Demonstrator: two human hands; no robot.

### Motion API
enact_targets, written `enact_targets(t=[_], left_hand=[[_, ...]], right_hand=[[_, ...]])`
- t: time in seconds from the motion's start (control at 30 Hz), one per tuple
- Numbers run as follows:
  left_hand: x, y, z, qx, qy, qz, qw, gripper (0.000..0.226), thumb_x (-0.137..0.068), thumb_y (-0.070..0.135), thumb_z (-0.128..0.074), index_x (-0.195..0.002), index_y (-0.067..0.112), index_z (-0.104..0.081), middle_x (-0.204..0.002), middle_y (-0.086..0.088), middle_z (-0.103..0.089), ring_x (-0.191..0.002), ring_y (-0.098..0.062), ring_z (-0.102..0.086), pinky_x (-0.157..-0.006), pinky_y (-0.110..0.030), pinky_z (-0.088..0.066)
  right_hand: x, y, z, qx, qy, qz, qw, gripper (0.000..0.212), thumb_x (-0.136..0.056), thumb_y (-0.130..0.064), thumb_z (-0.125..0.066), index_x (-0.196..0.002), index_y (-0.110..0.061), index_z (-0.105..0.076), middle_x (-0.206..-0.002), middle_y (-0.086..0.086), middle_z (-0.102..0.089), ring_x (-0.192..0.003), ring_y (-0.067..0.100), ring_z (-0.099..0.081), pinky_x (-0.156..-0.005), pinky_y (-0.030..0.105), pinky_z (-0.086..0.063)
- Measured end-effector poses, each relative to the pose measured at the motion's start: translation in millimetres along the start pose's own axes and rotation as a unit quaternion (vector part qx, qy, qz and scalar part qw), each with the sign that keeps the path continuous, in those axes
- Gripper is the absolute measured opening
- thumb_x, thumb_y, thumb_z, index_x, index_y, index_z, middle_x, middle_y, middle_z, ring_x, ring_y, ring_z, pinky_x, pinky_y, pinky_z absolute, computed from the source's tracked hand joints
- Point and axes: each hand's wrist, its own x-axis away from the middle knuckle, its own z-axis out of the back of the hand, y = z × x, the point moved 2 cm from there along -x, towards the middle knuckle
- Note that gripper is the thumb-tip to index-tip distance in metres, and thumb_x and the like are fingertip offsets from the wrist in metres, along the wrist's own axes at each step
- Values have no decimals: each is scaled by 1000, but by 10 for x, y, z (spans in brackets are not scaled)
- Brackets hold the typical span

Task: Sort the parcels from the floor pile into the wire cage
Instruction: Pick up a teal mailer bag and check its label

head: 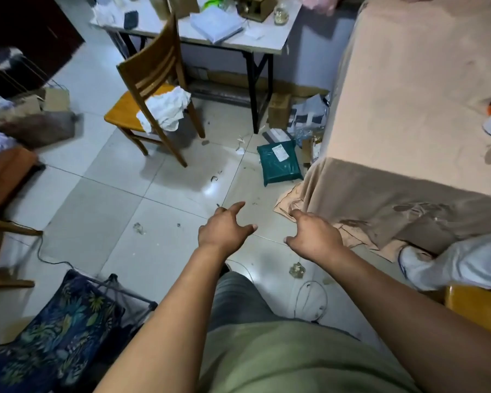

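A dark green parcel bag [279, 163] with a white label lies on the tiled floor beside the bed. Behind it sit more parcels: a small cardboard box [279, 110], a grey and white mailer [309, 113] and a grey packet [275, 135]. My left hand [224, 228] and my right hand [313, 235] are stretched out over the floor, short of the green bag, both empty with fingers spread. A dark wire frame [131, 293] draped with blue floral cloth stands at the lower left; I cannot tell whether it is the cage.
A wooden chair [153, 89] with a white cloth stands ahead on the left. A folding table [238, 38] stands at the back. The bed with a tan cover [408, 123] fills the right. Cables and scraps litter the floor near my feet.
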Motion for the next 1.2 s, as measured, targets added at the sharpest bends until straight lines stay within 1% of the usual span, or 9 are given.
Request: enact_targets(t=[0.17,0.33,0.47,0.57,0.73,0.8,0.93,1.07,1.2], left_hand=[[-771,-379,279,9,-25,-10,1000,74,-90,63,-62,-155,46,-31,-147,-4,-47,-130,-27,-52,-106,-49,-44],[-1603,-785,916,-64,-25,-63,996,74,-91,64,-58,-156,46,-27,-145,-2,-48,-129,-27,-53,-105,-47,-44],[-2250,-1032,1462,-99,-28,-82,991,73,-93,62,-58,-157,45,-27,-147,-4,-49,-130,-29,-53,-107,-49,-43],[-2638,-996,1644,-112,-44,-100,988,72,-94,60,-58,-157,43,-28,-151,-6,-48,-133,-31,-51,-110,-52,-41],[-3241,-597,1559,-134,-86,-141,977,75,-93,62,-57,-158,43,-24,-153,-6,-46,-134,-30,-50,-108,-52,-43],[-3529,-413,1491,-141,-103,-154,972,77,-93,61,-58,-159,41,-22,-151,-7,-47,-134,-31,-49,-107,-51,-43],[-4230,-59,1347,-157,-122,-165,966,85,-93,59,-59,-161,40,-12,-153,-10,-41,-135,-33,-46,-107,-51,-43],[-5005,151,1096,-152,-126,-130,972,86,-93,58,-59,-161,44,-8,-160,-11,-30,-142,-34,-39,-112,-52,-39],[-5800,215,636,-137,-149,-77,976,85,-92,58,-60,-160,46,-12,-161,-10,-27,-141,-35,-39,-110,-50,-37]], right_hand=[[-697,-462,5,29,-30,-24,999,73,-84,-43,-68,-151,-31,-39,-139,7,-56,-128,31,-52,-92,39,-49],[-1473,-1197,144,31,-73,-51,996,80,-82,-45,-70,-152,-31,-36,-144,10,-51,-130,33,-51,-97,43,-49],[-2029,-1721,291,-5,-71,-65,995,81,-83,-50,-71,-153,-28,-35,-142,14,-52,-129,35,-52,-99,43,-48],[-2341,-1892,393,-29,-62,-78,995,81,-85,-51,-71,-153,-26,-35,-143,14,-51,-130,36,-52,-100,43,-47],[-2878,-1759,638,-39,-54,-112,991,77,-86,-50,-70,-152,-27,-36,-141,15,-50,-128,36,-52,-98,44,-48],[-3146,-1630,741,-39,-51,-119,991,74,-87,-45,-69,-150,-27,-36,-140,15,-49,-127,37,-52,-97,43,-47],[-3827,-1320,860,-35,-58,-124,990,83,-87,-35,-65,-158,-27,-24,-144,17,-44,-129,38,-50,-100,45,-49],[-4656,-933,845,-55,-71,-127,988,90,-89,-39,-65,-162,-31,-14,-152,16,-37,-133,37,-47,-104,46,-47],[-5383,-469,587,-57,-66,-179,980,90,-87,-41,-65,-161,-32,-15,-157,20,-30,-135,39,-44,-105,49,-44]])
